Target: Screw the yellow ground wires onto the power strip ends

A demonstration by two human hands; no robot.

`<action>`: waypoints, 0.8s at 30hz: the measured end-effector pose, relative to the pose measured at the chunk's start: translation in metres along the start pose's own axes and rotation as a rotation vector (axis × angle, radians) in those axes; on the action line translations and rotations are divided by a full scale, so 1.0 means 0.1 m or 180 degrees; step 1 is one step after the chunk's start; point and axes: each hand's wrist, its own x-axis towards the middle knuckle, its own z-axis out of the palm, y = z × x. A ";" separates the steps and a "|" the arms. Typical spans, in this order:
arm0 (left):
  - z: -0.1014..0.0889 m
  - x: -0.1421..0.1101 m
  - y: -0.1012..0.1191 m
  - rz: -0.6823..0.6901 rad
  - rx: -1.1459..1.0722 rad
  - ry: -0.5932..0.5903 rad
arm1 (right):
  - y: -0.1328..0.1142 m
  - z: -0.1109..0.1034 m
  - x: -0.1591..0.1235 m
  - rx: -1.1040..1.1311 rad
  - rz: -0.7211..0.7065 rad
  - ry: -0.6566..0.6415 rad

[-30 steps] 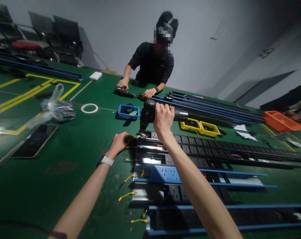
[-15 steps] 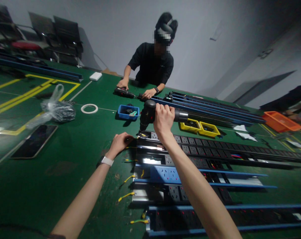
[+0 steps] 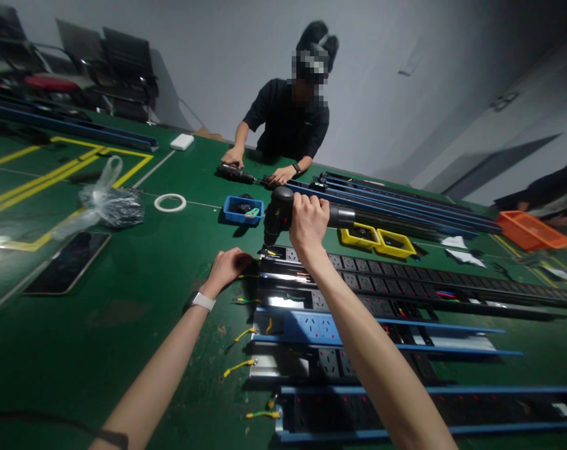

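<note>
My right hand [image 3: 308, 224] is wrapped round the grip of a black electric screwdriver [image 3: 277, 215], whose tip points down onto the left end of a long black socket strip [image 3: 405, 275]. My left hand [image 3: 225, 267], a white band on its wrist, is closed at the strip's left end, where a thin yellow-green wire [image 3: 245, 275] runs. Several more socket strips, black and blue [image 3: 311, 327], lie side by side toward me, each with a short yellow-green wire at its left end.
Across the green table [image 3: 137, 294] a person in black [image 3: 287, 122] holds another driver against blue rails [image 3: 391, 203]. A blue parts tray [image 3: 242, 210], yellow trays [image 3: 376, 240], an orange bin [image 3: 531, 229], a tape ring [image 3: 169, 202], a plastic bag [image 3: 105, 205] and a phone [image 3: 67, 264] lie around.
</note>
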 end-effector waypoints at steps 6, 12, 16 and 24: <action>-0.02 0.00 0.02 0.0008 -0.0053 0.0002 | -0.01 -0.01 0.00 -0.0065 -0.0001 -0.0029; -0.02 0.00 0.02 0.0010 -0.0055 0.0003 | -0.01 -0.03 0.01 -0.0054 -0.0021 -0.0110; -0.02 0.00 0.03 -0.0001 -0.0035 0.0027 | -0.01 -0.03 0.01 -0.0044 -0.0014 -0.0133; -0.01 -0.01 0.02 0.0041 -0.0025 0.0045 | -0.01 -0.02 0.02 -0.0031 -0.0024 -0.0135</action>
